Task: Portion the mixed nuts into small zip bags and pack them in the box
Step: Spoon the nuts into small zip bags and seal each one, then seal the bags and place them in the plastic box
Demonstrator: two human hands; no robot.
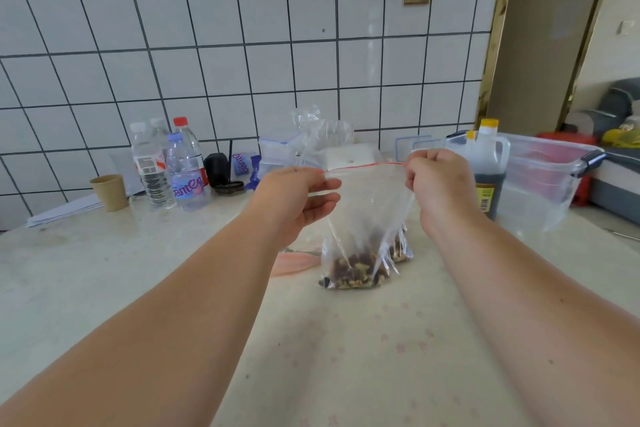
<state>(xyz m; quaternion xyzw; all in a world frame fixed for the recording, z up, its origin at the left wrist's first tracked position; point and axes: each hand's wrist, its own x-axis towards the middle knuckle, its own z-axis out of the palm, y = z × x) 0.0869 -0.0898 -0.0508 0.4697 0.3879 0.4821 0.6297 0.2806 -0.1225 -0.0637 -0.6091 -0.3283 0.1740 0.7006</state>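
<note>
Pinched at both ends of its red seal line, a clear zip bag (pixel 367 218) hangs upright between a person's two bare hands above a pale marbled countertop (pixel 104 281), seen from the head camera. At the top left corner the left hand (pixel 298 194) nips the seal between thumb and fingers, its lower fingers extended beneath; at the top right corner the right hand (pixel 440 180) grips it with fingers curled tight. Between them the seal is stretched taut and level. Mixed nuts (pixel 356 270) fill only the bottom of the bag, which reaches down to the countertop; whether it touches cannot be told. Just behind it, to the right, a second bag of nuts (pixel 400 251) is partly hidden. A pink object (pixel 294 262) lies flat on the countertop to the left of the nuts.

Along the white tiled wall (pixel 242 45) at the back left stand a brown paper cup (pixel 110 191) and a cluster of plastic water bottles (pixel 173 166), one with a red cap. Behind the held bag sit clear bags and containers (pixel 304 139). To the right, a jug of dark liquid (pixel 488 173) with a yellow cap stands just in front of a large clear plastic storage box (pixel 550 180).
</note>
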